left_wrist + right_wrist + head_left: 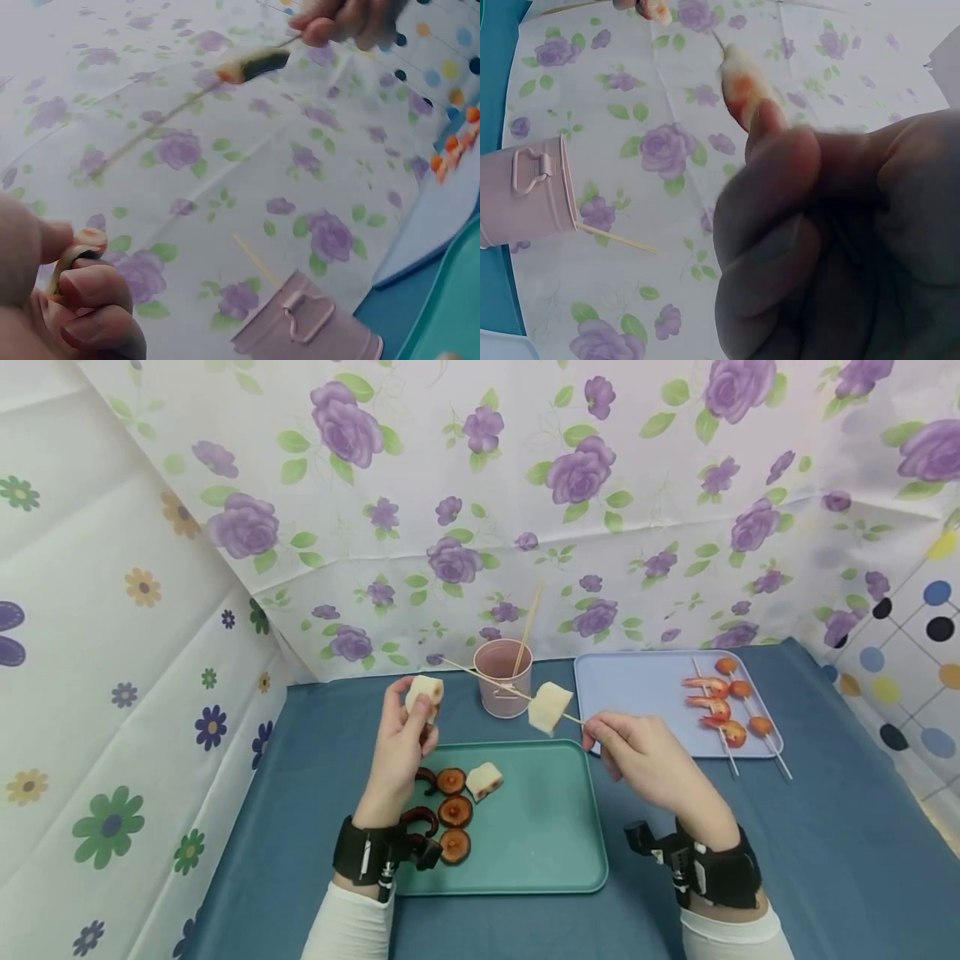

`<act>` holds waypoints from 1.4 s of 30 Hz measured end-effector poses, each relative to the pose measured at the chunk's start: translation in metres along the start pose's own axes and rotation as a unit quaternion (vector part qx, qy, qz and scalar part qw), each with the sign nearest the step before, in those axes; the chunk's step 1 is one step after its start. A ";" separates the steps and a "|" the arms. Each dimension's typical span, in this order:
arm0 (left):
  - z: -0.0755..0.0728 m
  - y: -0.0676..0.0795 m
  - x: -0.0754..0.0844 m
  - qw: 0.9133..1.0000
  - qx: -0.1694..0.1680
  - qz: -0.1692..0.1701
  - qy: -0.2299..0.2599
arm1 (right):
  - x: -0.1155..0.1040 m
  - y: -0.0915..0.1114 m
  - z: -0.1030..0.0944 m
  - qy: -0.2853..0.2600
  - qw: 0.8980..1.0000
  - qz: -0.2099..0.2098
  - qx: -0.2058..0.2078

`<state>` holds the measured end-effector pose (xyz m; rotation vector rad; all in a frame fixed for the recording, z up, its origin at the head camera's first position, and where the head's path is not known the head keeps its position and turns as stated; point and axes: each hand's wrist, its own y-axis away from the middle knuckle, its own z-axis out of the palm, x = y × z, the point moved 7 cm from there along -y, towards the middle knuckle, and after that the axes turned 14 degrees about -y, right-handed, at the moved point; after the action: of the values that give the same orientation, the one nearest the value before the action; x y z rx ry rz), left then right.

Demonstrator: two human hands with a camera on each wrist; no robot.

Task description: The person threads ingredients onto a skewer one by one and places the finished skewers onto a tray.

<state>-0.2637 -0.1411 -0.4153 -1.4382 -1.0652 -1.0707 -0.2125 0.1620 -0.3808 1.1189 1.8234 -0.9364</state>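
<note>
My left hand (pixel 401 739) pinches a pale cream food piece (pixel 426 692) between thumb and fingers, above the far left part of the green tray (pixel 540 827). In my right hand (pixel 652 756) is the near end of a thin wooden skewer (pixel 480 675), its tip pointing left toward the left hand. One pale food piece (pixel 550 707) is threaded on that skewer near the right fingers; the left wrist view shows a dark side on this piece (pixel 262 65). A similar pale piece (pixel 483 782) lies on the green tray beside round brown mushroom caps (pixel 455 811).
Dark curled pieces (pixel 422 817) lie on the green tray, partly behind the left wrist. A pink bucket (pixel 501 697) holding a wooden stick (pixel 528 628) stands behind. At right, a pale blue tray (pixel 630 702) bears a shrimp skewer (pixel 717 710) and an orange-ball skewer (pixel 741 690).
</note>
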 end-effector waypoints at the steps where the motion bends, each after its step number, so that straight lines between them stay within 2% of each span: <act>1: -0.001 0.000 0.001 1.000 0.005 0.001 0.014 | 0.000 0.001 0.000 -0.002 1.000 0.000 -0.004; 7: -0.006 0.001 0.003 0.998 0.024 -0.002 0.052 | -0.002 0.003 0.004 -0.001 0.999 -0.002 -0.036; 11: -0.008 0.002 0.002 0.998 0.040 -0.008 0.053 | -0.002 0.003 0.009 0.007 0.998 0.006 -0.061; 16: -0.009 0.004 0.004 0.998 0.043 -0.011 0.052 | 0.000 0.002 0.014 0.014 0.996 0.021 -0.081; 29: -0.011 0.005 0.005 0.997 0.053 -0.020 0.052 | 0.000 0.002 0.014 0.014 0.997 0.024 -0.078; 42: -0.005 0.003 0.005 0.999 0.033 -0.010 0.041 | 0.003 0.000 0.018 0.010 0.996 0.024 -0.085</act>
<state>-0.2598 -0.1460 -0.4106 -1.3227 -1.0494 -1.0893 -0.2089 0.1473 -0.3909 1.0646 1.8461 -0.7301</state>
